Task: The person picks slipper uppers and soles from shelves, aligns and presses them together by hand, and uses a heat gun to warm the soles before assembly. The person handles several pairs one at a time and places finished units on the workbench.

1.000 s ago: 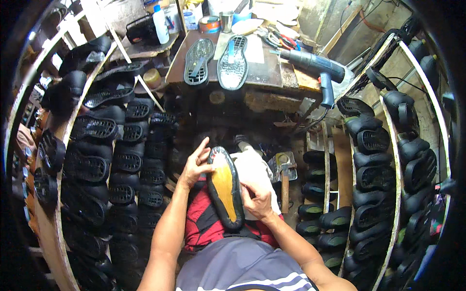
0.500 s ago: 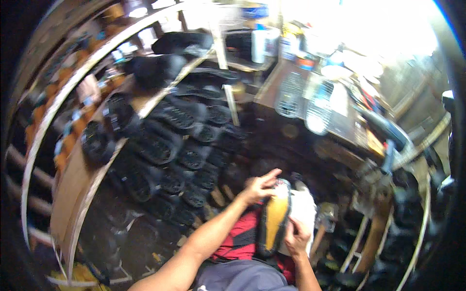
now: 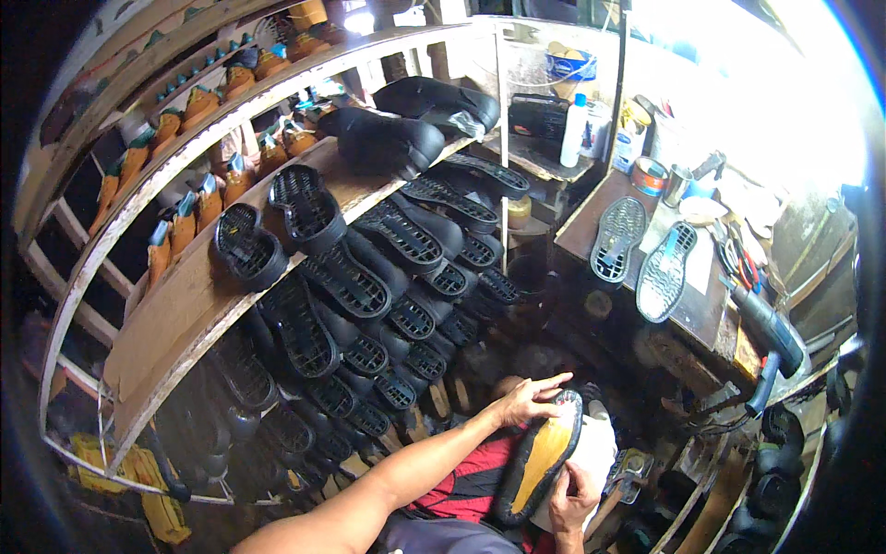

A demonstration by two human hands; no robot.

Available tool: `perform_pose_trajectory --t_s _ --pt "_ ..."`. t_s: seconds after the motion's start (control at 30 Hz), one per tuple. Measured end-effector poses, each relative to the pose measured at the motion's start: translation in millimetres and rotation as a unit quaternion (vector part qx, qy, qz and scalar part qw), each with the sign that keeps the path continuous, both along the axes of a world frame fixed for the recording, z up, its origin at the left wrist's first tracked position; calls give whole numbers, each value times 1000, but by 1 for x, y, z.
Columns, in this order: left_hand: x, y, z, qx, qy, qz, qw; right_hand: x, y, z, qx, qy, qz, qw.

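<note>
A black shoe (image 3: 546,454) lies sole side up across my lap, with a tan-yellow bottom and a black rim. My left hand (image 3: 532,404) grips its far end, the index finger stretched out past the tip. At the shoe's right edge, my right hand (image 3: 574,500) is closed with thumb and forefinger pinched together; whatever is between them is too small to make out. A white cloth (image 3: 598,445) is spread beneath and to the right of the shoe. Red and black fabric (image 3: 461,475) covers my lap on the left.
Racks at left hold several black soles (image 3: 300,328), black shoes (image 3: 386,141) and tan uppers (image 3: 198,109). On the bench at right lie two loose soles (image 3: 666,272), a round tin (image 3: 649,175) and a heat gun (image 3: 768,328). A white bottle (image 3: 574,131) stands behind.
The view has swung left and steadied from a blur, so racks and bench sit farther right. Both hands stay at the shoe, which appears slightly lower and farther right in the picture.
</note>
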State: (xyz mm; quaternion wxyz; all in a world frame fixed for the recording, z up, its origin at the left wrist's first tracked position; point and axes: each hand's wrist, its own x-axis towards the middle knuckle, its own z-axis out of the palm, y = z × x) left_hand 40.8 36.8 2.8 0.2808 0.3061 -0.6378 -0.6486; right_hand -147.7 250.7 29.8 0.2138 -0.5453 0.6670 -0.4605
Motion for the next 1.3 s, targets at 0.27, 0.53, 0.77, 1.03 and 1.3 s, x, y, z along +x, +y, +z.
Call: perform_pose_trajectory --t_s 0.27,0.53,0.77,1.03,1.3 --pt "-3 -4 -6 -60 -171 0 984 3 5 17 -55 -8 18 998" --pt "22 11 6 51 -34 110 992 -28 122 76 -13 118 47 992" --pt "62 64 -13 99 45 84 990 -23 313 135 81 225 -92 967" --pt "43 76 0 129 -39 110 985 9 387 165 149 283 -255 913" --pt "21 74 -5 106 -40 69 991 -15 552 174 336 238 -681 605"
